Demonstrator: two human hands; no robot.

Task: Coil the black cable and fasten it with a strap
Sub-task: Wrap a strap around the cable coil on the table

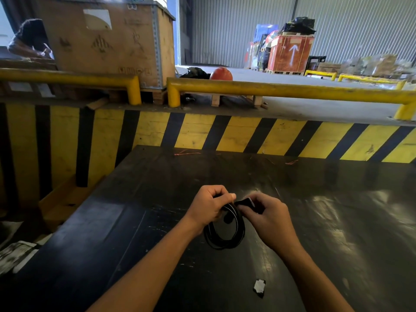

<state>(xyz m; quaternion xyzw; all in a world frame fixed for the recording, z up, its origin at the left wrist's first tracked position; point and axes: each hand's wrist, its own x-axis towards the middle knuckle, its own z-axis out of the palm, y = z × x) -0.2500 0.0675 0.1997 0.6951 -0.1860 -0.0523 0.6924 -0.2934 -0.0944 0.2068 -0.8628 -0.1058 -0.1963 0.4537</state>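
Observation:
The black cable (225,243) hangs in a round coil of several loops just above the dark table (337,221). My left hand (208,204) is closed around the top of the coil, thumb pointing right. My right hand (267,218) pinches a short black strap (244,202) at the coil's top, right beside the left thumb. The part of the coil inside my left fist is hidden, and I cannot tell how far the strap wraps around the cable.
A small grey and black scrap (259,287) lies on the table near the front. Behind the table rises a yellow and black striped wall (225,136) with yellow rails (292,90). A large wooden crate (108,41) and a seated person (29,39) are at the back left.

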